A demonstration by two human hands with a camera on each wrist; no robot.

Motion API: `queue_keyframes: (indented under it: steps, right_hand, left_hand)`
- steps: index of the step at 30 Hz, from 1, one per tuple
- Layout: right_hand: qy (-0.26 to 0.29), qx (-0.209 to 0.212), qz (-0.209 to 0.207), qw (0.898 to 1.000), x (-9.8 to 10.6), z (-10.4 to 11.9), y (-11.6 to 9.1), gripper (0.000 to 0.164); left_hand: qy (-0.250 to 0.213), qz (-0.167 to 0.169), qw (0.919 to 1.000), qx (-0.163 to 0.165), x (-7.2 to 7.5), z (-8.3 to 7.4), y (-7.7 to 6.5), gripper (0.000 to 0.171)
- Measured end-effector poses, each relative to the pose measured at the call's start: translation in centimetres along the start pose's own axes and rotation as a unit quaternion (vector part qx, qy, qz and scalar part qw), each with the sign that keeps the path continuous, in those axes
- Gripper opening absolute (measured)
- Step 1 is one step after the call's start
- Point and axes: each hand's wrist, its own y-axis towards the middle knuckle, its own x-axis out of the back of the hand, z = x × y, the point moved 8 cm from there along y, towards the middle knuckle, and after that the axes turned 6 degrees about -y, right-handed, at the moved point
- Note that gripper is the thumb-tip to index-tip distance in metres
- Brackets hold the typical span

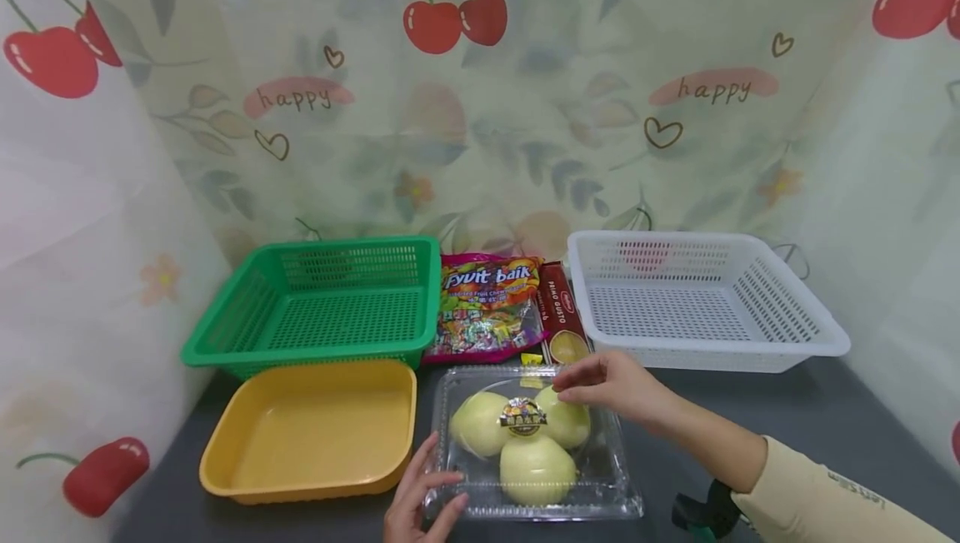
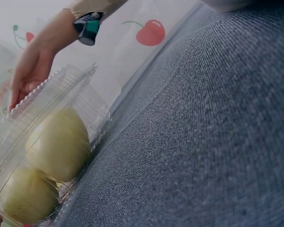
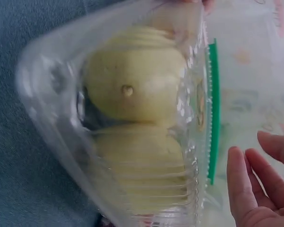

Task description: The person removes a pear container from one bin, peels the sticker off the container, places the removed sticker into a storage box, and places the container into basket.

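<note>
A clear plastic clamshell box [image 1: 603, 464] stands on the dark table, lid down. Inside sit three pale green-yellow round fruits [image 1: 536, 468], one with a stem mark showing in the right wrist view. A dark round sticker [image 1: 522, 416] is on the lid. My left hand [image 1: 423, 493] rests at the box's near left corner, fingers spread along its side and over its edge. Above the far right part of the lid is my right hand [image 1: 611, 385], its fingers loosely bent with nothing between them; the right wrist view shows its fingers [image 3: 241, 179] beside the lid.
Left of the box lies a yellow tray [image 1: 315, 435], with a green basket [image 1: 352, 310] behind it. A white basket [image 1: 675, 301] stands at the back right. Between the baskets lie a candy bag [image 1: 487, 310] and a dark red packet [image 1: 558, 310]. A small yellow wrapper [image 1: 531, 359] sits behind the box.
</note>
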Motion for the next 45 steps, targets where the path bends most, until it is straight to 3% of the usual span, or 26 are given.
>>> queue_keyframes:
  steps: [5,12,15,23,31,38,45]
  right_hand:
    - [0.006,-0.031,0.037,0.999,-0.3,-0.1,2.0,0.035]
    - [-0.017,-0.078,0.041,0.996,0.1,-0.3,4.0,0.032]
    - [-0.025,-0.076,0.053,0.995,0.1,-0.1,4.6,0.032]
    - [-0.065,-0.049,0.103,0.991,-0.9,0.8,5.9,0.026]
    - [-0.078,-0.064,0.117,0.988,-2.1,0.9,6.5,0.020]
    - [-0.102,-0.063,0.148,0.982,-3.0,1.6,6.5,0.022]
    - [-0.108,-0.046,0.177,0.977,-3.5,2.0,6.3,0.021]
  left_hand:
    - [0.002,0.008,0.9996,-0.028,-0.1,-0.3,0.0,0.017]
    - [-0.003,0.008,0.9995,-0.031,-0.1,-0.3,-0.1,0.016]
    - [-0.003,0.010,0.9995,-0.029,-0.2,-0.2,0.0,0.016]
    - [-0.013,0.008,0.9979,-0.063,-0.3,-0.2,0.2,0.017]
    - [0.006,0.001,0.9996,-0.028,0.0,-0.1,0.0,0.017]
    - [-0.004,0.007,1.0000,0.000,0.0,0.2,0.1,0.016]
    - [0.000,0.008,0.9999,-0.013,0.0,0.0,0.0,0.017]
